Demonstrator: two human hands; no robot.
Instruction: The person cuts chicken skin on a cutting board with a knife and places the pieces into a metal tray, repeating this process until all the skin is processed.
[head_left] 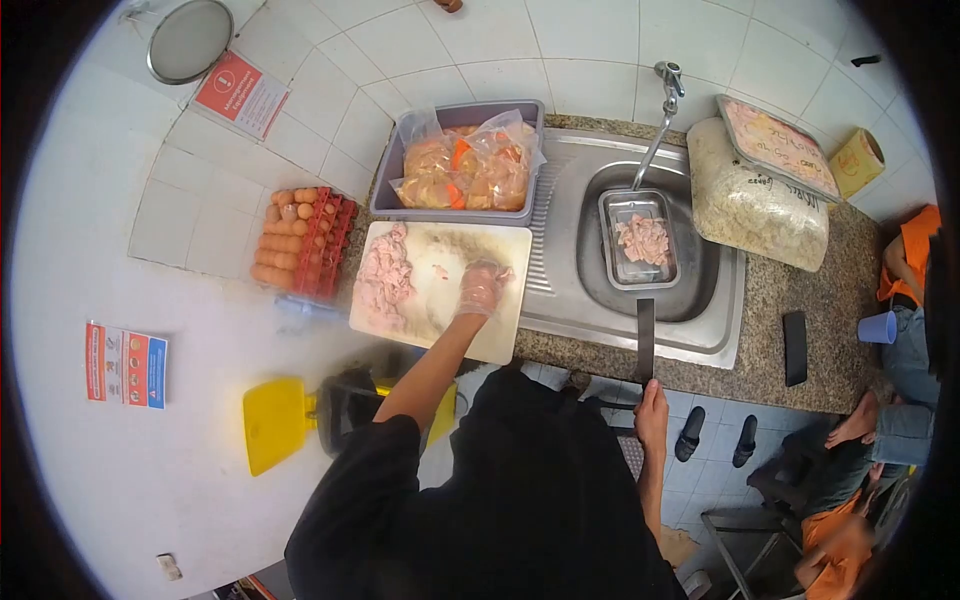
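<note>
My left hand (pixel 483 287), in a clear plastic glove, rests on the right part of a white cutting board (pixel 440 330). Its fingers are curled round a piece of raw meat, mostly hidden by the hand. A pile of pink raw meat (pixel 384 280) lies along the board's left side, and a small scrap (pixel 440 271) sits between pile and hand. My right hand (pixel 652 408) is shut on the handle of a knife. The knife's broad dark blade (pixel 646 335) points away over the sink's front edge, apart from the board.
Beyond the board stands a grey tub (pixel 455 214) of bagged food. Egg trays (pixel 300 245) are at left. The steel sink (pixel 715 335) holds a container (pixel 640 283) with cut meat under the tap (pixel 668 85). A sack (pixel 757 205) and phone-like black object (pixel 795 348) lie right. People sit at far right.
</note>
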